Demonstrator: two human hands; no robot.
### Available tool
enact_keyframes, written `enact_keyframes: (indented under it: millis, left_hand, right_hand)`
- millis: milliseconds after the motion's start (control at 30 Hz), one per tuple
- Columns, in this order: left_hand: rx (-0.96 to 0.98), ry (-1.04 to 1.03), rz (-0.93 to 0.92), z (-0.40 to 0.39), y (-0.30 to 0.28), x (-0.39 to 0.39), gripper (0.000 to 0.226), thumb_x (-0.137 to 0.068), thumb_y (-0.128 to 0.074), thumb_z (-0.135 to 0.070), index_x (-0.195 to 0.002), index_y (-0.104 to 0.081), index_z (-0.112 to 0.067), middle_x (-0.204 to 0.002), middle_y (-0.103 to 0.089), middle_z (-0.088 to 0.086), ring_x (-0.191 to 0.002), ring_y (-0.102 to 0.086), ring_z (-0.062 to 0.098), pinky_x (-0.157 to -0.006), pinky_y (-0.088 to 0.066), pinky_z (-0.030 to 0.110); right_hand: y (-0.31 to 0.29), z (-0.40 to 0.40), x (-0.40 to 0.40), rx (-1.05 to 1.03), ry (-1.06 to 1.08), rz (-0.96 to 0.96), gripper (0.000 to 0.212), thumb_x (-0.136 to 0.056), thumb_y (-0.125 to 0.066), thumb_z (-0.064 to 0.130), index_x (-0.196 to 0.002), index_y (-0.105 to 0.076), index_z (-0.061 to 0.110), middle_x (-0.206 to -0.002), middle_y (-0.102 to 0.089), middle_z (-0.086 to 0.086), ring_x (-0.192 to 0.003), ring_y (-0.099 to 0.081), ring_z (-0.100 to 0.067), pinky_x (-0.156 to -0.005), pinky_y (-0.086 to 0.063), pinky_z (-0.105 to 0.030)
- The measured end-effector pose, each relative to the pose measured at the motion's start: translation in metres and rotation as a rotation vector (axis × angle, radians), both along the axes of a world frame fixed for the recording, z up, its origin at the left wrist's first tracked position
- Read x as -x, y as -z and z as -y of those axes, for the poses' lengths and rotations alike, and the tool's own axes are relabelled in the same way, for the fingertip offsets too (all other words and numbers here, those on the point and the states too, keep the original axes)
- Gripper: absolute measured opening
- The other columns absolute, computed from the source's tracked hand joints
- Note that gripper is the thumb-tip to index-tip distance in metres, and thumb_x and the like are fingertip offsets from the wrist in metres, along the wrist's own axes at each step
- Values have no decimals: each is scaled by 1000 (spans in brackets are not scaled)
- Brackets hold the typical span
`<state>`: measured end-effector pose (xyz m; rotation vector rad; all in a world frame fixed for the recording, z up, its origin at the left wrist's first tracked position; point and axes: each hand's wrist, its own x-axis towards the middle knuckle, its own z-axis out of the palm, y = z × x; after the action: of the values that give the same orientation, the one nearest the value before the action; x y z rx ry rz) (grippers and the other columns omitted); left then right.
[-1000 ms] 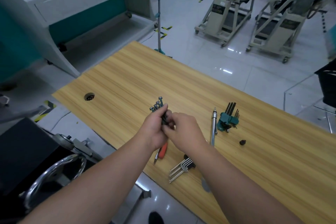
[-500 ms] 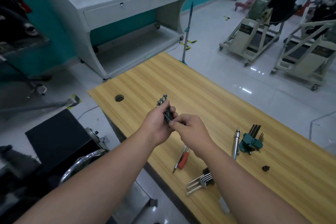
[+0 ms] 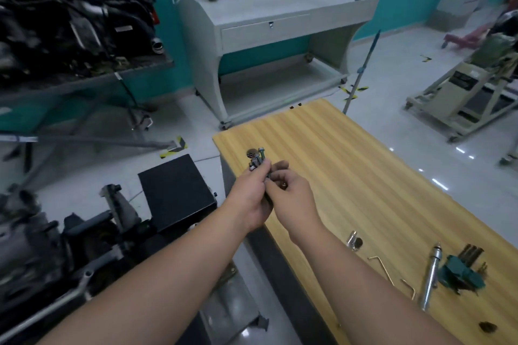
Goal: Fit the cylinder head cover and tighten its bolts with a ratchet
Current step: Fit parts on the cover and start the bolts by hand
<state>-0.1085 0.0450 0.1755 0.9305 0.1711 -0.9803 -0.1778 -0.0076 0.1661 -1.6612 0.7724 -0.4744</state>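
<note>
A bunch of grey steel flanged bolts (image 3: 257, 161) is held upright in the left hand (image 3: 250, 199), fingers curled round the shanks, above the yellow wood-grain table (image 3: 364, 176) at its 10 o'clock corner. One shank is pinched by the right hand (image 3: 291, 194). A single bolt is best drawn out slowly while the rest are clamped firmly.

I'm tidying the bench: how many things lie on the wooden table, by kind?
Loose L-shaped hex keys: 2
Green hex key holder: 1
Silver rod-shaped tool: 1
Small silver-and-dark piece: 1
Small dark piece: 1
Total: 6
Not counted: the bolts, which the left hand grips and the right hand pinches.
</note>
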Motion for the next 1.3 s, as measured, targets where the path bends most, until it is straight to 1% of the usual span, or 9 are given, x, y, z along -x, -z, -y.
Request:
enact_keyframes:
  millis: [167, 400, 633, 700, 800, 933, 1033, 1167, 1300]
  left_hand:
    - [-59, -114, -60, -66, -1, -27, 27, -104, -51, -32, -110, -64, -9, -78, -71, 5, -75, -71, 19, -60, -57, 30]
    - [-6, -376, -194, -178, -12, -66, 45, -101, -52, -42, -130, -64, -9, -123, -69, 9, -113, -66, 26, -87, -54, 39]
    - [-33, -552, -154, -319, -33, -104, 34, -102, -52, -39, -120, -63, -13, -120, -64, 11, -126, -59, 28, -107, -46, 42]
    - [1, -608, -131, -359, -40, -115, 32, -103, -50, -37, -119, -61, -12, -116, -63, 12, -120, -62, 27, -100, -51, 40]
    - [11, -681, -77, -418, -49, -134, 33, -105, -48, -34, -114, -65, -7, -99, -71, 12, -90, -69, 23, -69, -56, 32]
    - [-57, -764, 30, -480, -47, -159, 20, -105, -51, -23, -100, -63, -7, -73, -71, 8, -63, -69, 19, -54, -56, 28]
    - [-128, -752, 161, -523, -37, -178, 7, -104, -49, -13, -103, -54, -9, -62, -67, 2, -44, -53, 11, -47, -46, 25]
    - [-141, -696, 201, -572, -27, -198, 22, -103, -49, -9, -116, -51, -27, -65, -69, 1, -42, -48, 10, -42, -42, 22]
    - [-44, -658, 97, -590, -22, -209, 18, -104, -50, -15, -121, -51, -16, -68, -69, 2, -46, -54, 10, -42, -44, 21]
  right_hand:
    - [0, -54, -39, 256, -240, 5, 19, -91, -59, 12, -100, -58, 29, -84, -64, 5, -78, -59, -4, -70, -47, -19]
    - [-10, -159, -93, 501, -509, 28, 13, -96, -56, 14, -108, -63, 15, -112, -57, -4, -110, -55, -19, -96, -46, -37]
    - [-29, -295, -146, 512, -724, 48, 11, -98, -51, 17, -107, -58, 20, -108, -51, 4, -93, -55, -13, -83, -46, -33]
    - [-31, -336, -160, 485, -740, 93, 10, -99, -51, 16, -106, -58, 19, -108, -52, 1, -94, -52, -11, -84, -43, -27]
    - [-36, -395, -181, 495, -697, 207, 7, -99, -52, 14, -102, -56, 19, -104, -54, -2, -89, -45, -4, -77, -34, -11]
    - [-42, -456, -207, 329, -526, 270, 7, -101, -51, 20, -105, -52, 25, -92, -59, 14, -88, -55, 6, -70, -39, -5]
    - [-42, -475, -229, 167, -468, 236, 16, -101, -49, 19, -113, -57, 28, -89, -66, 12, -84, -56, 15, -69, -39, 1]
    - [-31, -472, -248, 64, -505, 99, 14, -100, -55, 17, -104, -67, 23, -84, -72, 9, -76, -63, 8, -65, -44, -8]
    - [-8, -460, -254, 140, -531, -81, 4, -95, -64, 22, -93, -67, 23, -83, -73, 6, -84, -69, -11, -68, -46, -22]
